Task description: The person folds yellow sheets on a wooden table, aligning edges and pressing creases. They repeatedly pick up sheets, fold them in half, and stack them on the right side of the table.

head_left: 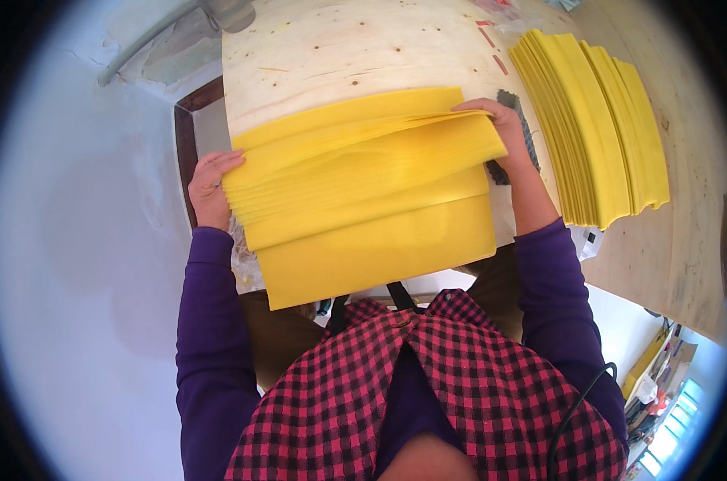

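Yellow sheets: the bunch in front of you (363,176) lies on the plywood table (339,52), its near part reaching out over your lap. The layers are stepped along the left side, so the edges aren't flush right now.
Left hand: yours (210,188) is gripping the left edge, fingers over the top. Thumb's out of sight, so no clue how hard you're pinching. I'd go light, since this stuff looks soft enough to crease.
Right hand: this one (509,132) has the far right corner gripped, and the upper layers bow up a bit there. Keep that lift low and even with the left side, or the layers will probably skew.
Front sheet: the lowest flap (379,252) sticks out nearest you, past the layers above it. Worth watching imo, it could sag or snag on your shirt (339,385).
Stepped edges: take up the slack between both hands first, then nudge the edges gently. Yanking one corner would likely just fan them more.
Dark grey strip: it's right by your right wrist (506,98), so mind it doesn't get dragged along.
Side stack: more yellow pieces (576,128) sit to your right, well apart from your left hand. Keep your right elbow clear of them.
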Demonstrator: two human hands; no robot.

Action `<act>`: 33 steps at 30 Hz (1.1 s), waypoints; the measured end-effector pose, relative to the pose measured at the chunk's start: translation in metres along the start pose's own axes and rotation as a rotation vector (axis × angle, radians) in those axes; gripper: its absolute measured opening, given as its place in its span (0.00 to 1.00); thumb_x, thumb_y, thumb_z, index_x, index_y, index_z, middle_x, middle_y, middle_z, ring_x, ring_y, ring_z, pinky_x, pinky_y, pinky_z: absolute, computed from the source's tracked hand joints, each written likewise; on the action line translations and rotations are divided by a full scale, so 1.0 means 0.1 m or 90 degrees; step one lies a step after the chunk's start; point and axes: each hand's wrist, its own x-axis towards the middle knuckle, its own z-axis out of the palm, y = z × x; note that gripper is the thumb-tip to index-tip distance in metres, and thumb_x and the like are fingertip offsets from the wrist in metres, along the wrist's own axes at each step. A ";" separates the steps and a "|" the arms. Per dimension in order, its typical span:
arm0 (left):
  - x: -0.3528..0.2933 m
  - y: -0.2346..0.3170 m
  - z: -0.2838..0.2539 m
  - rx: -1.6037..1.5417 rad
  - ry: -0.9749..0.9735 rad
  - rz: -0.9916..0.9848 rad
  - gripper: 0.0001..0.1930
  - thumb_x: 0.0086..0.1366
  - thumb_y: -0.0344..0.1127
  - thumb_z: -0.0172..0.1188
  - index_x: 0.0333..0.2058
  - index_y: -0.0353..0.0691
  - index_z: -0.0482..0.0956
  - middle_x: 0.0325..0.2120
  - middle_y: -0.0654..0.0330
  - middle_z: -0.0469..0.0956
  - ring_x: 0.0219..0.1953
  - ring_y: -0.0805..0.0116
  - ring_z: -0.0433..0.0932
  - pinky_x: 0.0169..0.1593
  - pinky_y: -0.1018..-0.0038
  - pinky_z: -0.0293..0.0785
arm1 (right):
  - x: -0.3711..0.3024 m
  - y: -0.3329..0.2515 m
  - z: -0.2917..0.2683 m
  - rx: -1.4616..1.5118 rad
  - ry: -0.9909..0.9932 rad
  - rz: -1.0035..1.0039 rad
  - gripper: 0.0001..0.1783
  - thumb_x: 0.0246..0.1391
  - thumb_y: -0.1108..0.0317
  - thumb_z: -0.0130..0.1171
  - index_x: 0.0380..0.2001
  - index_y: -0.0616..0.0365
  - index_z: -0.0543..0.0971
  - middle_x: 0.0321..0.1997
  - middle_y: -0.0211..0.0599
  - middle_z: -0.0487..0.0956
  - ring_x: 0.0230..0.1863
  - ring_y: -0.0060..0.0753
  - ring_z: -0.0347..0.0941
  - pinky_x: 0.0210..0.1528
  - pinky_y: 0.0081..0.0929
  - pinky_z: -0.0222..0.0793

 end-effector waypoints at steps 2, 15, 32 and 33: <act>0.00 0.00 0.00 -0.008 0.002 -0.005 0.11 0.50 0.21 0.63 0.34 0.39 0.85 0.37 0.59 0.83 0.44 0.65 0.76 0.51 0.73 0.71 | 0.01 -0.03 0.01 0.063 0.001 0.057 0.12 0.49 0.79 0.63 0.39 0.62 0.82 0.39 0.31 0.82 0.37 0.20 0.76 0.41 0.18 0.73; -0.01 -0.04 0.01 -0.012 -0.005 -0.014 0.12 0.50 0.22 0.63 0.35 0.40 0.85 0.38 0.58 0.83 0.45 0.64 0.76 0.52 0.72 0.70 | -0.13 -0.32 0.17 0.129 0.058 0.130 0.11 0.52 0.83 0.57 0.38 0.61 0.82 0.43 0.33 0.81 0.41 0.22 0.76 0.44 0.21 0.74; -0.01 0.00 0.04 0.016 0.002 0.008 0.13 0.49 0.21 0.63 0.36 0.40 0.84 0.41 0.59 0.82 0.47 0.64 0.75 0.54 0.72 0.68 | -0.16 -0.09 0.15 0.326 0.093 0.082 0.08 0.54 0.80 0.51 0.36 0.63 0.77 0.49 0.37 0.77 0.46 0.30 0.74 0.49 0.25 0.73; 0.00 0.01 0.03 0.026 0.002 0.017 0.14 0.49 0.21 0.63 0.36 0.40 0.84 0.41 0.59 0.82 0.47 0.63 0.75 0.54 0.72 0.68 | -0.17 -0.13 0.13 0.327 0.097 0.095 0.09 0.56 0.78 0.51 0.40 0.63 0.77 0.50 0.37 0.77 0.46 0.31 0.74 0.50 0.26 0.72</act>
